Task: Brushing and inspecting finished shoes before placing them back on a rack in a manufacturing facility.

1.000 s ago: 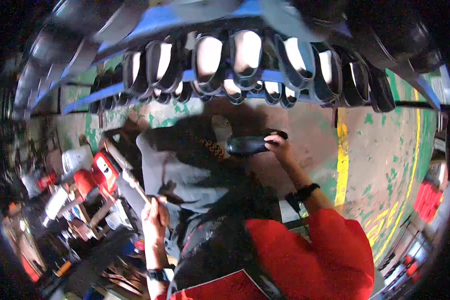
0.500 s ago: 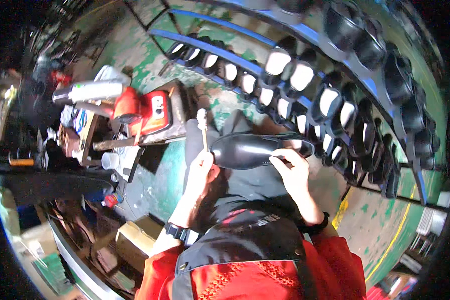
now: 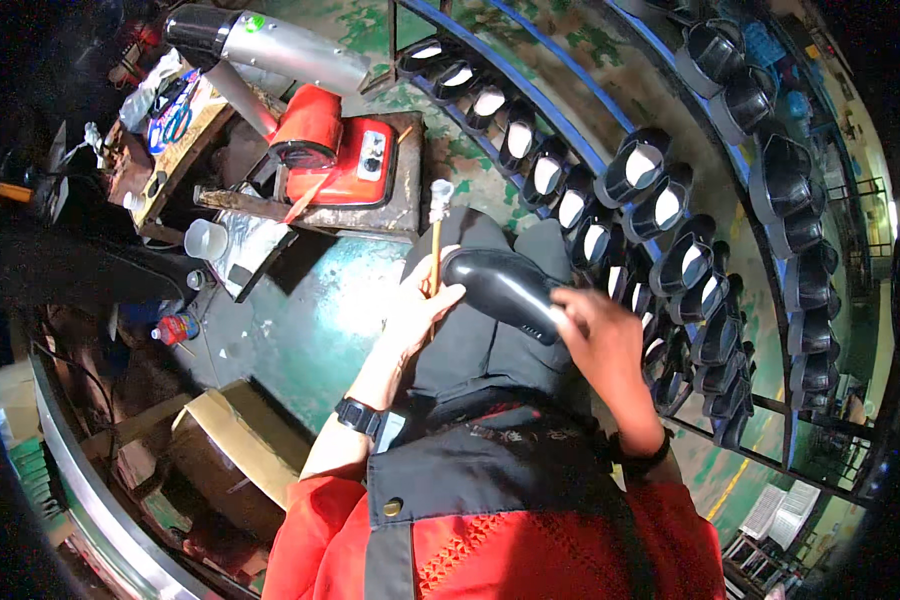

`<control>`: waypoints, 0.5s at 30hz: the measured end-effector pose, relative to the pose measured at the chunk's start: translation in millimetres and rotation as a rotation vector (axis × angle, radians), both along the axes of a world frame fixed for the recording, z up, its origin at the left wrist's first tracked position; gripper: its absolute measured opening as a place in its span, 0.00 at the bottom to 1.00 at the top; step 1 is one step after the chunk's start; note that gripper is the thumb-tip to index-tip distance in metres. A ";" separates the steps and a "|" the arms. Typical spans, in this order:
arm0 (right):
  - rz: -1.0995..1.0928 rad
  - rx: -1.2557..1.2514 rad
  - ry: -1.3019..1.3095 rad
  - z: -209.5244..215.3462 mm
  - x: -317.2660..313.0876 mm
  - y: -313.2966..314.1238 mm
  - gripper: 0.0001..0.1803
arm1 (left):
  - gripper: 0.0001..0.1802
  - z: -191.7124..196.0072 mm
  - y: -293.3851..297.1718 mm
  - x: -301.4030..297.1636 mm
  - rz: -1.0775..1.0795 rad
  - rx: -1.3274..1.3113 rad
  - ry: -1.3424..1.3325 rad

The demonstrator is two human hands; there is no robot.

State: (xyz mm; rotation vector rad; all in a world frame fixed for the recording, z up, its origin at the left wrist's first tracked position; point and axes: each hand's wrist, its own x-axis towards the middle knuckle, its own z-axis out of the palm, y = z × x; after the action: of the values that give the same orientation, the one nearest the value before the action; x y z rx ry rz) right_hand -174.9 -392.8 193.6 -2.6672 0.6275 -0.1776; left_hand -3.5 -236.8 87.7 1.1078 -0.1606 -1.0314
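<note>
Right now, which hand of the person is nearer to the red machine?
Left. The left hand is below and right of the red machine in the picture; the right hand is farther right, by the black shoe.

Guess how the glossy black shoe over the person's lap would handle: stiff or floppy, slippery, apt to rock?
The black shoe is probably fairly stiff, since its rounded form shows no sagging. Its bright highlight suggests a smooth, perhaps slippery surface. Laid bulging side down, it might rock, given that curve.

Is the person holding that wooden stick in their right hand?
No, the left hand grips the wooden stick, beside the black shoe.
</note>
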 end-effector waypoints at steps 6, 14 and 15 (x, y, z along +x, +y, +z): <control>0.245 -0.197 -0.011 -38.2 78.8 34.9 0.33 | 0.29 -2.4 -16.0 -5.4 0.004 -0.096 -0.148; 0.159 -0.235 0.023 -30.3 41.3 36.5 0.43 | 0.29 -28.4 -2.0 -12.8 -0.005 -0.165 -0.010; 0.096 -0.201 0.079 -36.4 28.0 27.6 0.44 | 0.28 -23.5 0.0 -11.1 -0.017 -0.147 -0.017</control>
State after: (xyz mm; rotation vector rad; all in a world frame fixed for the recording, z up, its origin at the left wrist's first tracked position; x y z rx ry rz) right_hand -146.9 -365.2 157.2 -2.9033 0.5292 -0.1150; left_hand -14.6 -236.8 64.2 0.9832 -0.2565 -1.0092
